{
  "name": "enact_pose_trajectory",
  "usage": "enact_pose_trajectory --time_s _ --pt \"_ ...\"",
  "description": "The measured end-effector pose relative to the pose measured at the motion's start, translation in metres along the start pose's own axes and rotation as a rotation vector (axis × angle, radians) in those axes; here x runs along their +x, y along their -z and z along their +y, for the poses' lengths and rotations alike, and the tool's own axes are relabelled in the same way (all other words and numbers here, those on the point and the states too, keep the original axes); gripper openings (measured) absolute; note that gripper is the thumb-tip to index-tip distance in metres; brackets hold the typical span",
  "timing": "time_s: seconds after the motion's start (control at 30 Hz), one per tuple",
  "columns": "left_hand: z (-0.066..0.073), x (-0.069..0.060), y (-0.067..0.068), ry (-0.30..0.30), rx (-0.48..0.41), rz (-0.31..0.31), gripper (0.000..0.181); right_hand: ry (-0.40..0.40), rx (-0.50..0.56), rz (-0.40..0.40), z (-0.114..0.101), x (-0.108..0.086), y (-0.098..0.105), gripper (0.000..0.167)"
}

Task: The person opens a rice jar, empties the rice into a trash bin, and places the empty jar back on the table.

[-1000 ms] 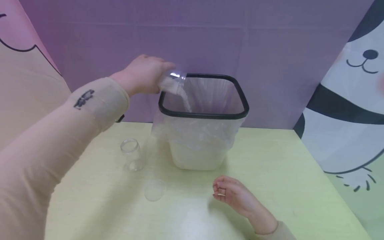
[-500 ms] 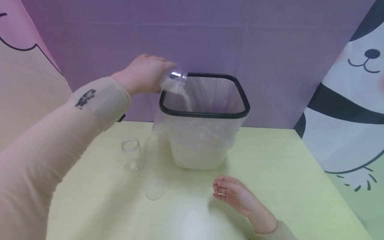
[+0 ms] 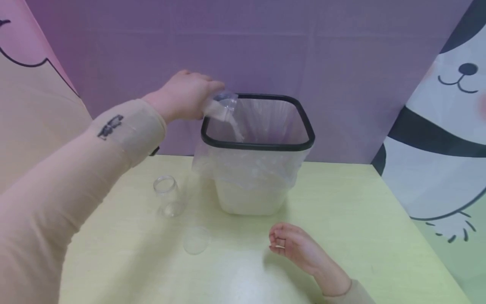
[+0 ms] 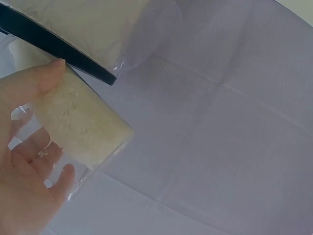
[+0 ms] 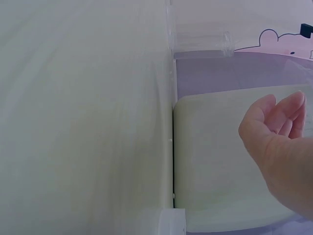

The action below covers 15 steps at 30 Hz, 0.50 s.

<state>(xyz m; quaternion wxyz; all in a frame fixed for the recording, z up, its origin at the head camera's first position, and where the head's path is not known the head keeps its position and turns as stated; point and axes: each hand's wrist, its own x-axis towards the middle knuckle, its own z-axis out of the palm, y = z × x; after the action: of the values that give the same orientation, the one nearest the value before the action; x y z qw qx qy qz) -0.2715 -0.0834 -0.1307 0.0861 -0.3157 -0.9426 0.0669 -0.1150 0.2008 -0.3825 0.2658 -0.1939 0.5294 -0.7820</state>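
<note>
My left hand [image 3: 186, 95] grips a clear jar [image 3: 225, 101], tilted mouth-down over the left rim of a bin [image 3: 258, 147]. A thin stream of whitish grains [image 3: 237, 130] runs from the jar into the bin. In the left wrist view, thumb and fingers wrap round the jar, and pale fine-grained contents [image 4: 80, 125] lie along its lower side. The bin is off-white with a black rim and a translucent bag liner [image 3: 254, 166]. My right hand [image 3: 298, 249] is at the front of the bin, fingers loosely curled, holding nothing.
A second clear jar [image 3: 168, 197] stands lidless on the pale yellow table [image 3: 341, 219], left of the bin. In front of it lies a clear round disc [image 3: 196, 240]. A purple backdrop [image 3: 341, 84] rises behind the table.
Grains keep flowing from the tilted jar into the bin. The left hand has barely shifted, and the right hand has stayed in place.
</note>
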Motion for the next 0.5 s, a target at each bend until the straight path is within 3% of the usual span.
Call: enact_pose_trajectory --time_s 0.5 --pt "-0.0001 0.0005 0.0003 -0.006 0.016 -0.007 0.077 0.002 -0.002 0.010 0.0002 0.0012 -0.0002 0.033"
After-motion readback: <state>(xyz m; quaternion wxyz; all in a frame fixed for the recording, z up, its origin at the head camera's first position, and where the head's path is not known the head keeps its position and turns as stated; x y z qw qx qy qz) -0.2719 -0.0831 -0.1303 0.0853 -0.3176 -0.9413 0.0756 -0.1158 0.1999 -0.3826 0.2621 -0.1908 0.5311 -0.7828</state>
